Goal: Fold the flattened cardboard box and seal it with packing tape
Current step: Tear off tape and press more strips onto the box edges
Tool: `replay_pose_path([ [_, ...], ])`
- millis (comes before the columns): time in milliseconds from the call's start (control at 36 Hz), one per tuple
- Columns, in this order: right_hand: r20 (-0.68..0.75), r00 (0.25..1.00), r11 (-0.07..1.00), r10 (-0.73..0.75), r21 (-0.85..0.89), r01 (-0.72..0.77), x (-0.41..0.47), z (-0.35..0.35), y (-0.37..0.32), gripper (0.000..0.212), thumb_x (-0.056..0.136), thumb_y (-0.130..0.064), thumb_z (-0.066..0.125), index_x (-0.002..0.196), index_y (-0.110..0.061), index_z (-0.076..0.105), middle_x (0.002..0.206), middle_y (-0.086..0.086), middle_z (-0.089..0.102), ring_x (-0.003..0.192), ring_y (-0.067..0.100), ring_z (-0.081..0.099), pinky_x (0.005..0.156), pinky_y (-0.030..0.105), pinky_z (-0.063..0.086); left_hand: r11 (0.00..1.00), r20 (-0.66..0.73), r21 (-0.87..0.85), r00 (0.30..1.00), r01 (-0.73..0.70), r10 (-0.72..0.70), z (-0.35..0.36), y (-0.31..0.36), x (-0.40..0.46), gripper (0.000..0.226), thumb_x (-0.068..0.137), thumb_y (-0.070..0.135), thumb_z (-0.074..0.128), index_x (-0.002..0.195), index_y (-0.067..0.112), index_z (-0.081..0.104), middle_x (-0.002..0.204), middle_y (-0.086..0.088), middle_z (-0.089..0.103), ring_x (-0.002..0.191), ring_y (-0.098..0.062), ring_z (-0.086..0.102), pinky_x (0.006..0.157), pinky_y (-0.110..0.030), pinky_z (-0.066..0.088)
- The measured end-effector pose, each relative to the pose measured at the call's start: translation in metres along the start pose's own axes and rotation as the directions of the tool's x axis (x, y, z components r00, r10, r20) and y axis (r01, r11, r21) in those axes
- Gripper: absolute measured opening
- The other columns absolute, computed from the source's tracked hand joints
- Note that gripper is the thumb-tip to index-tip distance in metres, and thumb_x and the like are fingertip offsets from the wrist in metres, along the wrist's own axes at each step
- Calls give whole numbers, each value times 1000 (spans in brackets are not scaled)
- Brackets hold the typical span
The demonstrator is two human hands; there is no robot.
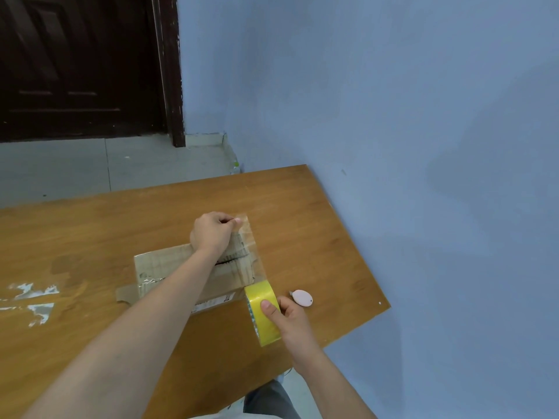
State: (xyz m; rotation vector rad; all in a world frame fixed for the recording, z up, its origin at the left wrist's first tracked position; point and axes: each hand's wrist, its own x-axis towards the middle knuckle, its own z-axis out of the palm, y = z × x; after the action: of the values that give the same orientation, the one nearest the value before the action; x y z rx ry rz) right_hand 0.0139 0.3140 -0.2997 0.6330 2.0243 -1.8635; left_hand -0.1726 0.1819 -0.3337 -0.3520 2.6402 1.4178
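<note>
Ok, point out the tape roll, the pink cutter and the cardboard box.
tape roll [266, 309]: head view, yellow outer face.
pink cutter [302, 297]: head view, middle of its body.
cardboard box [169, 261]: head view, top flap left of the forearm.

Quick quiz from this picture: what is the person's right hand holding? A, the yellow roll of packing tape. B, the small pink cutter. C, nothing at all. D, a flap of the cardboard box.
A: the right hand grips the yellow roll of packing tape at the near corner of the cardboard box, while the small pink cutter lies untouched on the table beside it.
</note>
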Motion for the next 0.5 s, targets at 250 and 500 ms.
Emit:
replay_pose_path([
  [250, 4, 1000, 999, 12, -34, -12, 4, 2, 1, 26, 90, -35, 60, 73, -16, 55, 57, -12, 50, 54, 4, 45, 56, 14, 39, 999, 4, -21, 999, 39, -39, -1, 2, 2, 24, 85, 42, 64, 98, 24, 73, 105, 4, 70, 99, -18, 60, 83, -35, 50],
  [500, -11, 1000, 999, -13, -46, 13, 7, 3, -1, 37, 91, -31, 59, 61, -19, 41, 47, -15, 37, 46, 1, 33, 48, 10, 31, 994, 3, -66, 996, 87, -87, -1, 3, 4, 20, 85, 37, 66, 93, 21, 74, 99, 2, 71, 85, -17, 59, 79, -33, 52],
])
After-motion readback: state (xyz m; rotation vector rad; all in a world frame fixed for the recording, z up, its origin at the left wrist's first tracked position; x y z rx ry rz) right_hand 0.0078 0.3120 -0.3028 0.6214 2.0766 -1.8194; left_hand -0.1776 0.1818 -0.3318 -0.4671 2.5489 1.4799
